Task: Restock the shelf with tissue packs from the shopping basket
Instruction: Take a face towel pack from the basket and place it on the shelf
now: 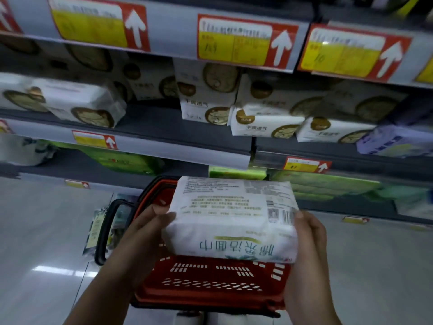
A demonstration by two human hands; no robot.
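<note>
While above basket rim (206, 299), tissue pack (234, 221)

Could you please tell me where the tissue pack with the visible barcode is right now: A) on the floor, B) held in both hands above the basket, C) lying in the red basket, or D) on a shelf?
B: the left hand and right hand grip the ends of the tissue pack above the red basket.

- A shop aisle: tiered grey shelves (164, 127) rise above and beyond the fingers (161, 216).
- Yellow-and-red price labels (246, 41) with white arrows run along the shelf edges.
- Rows of packaged goods (264, 123) fill the shelves.
- A red shopping basket (210, 282) lies below the fingers, with glossy floor (35, 231) to their left.
</note>
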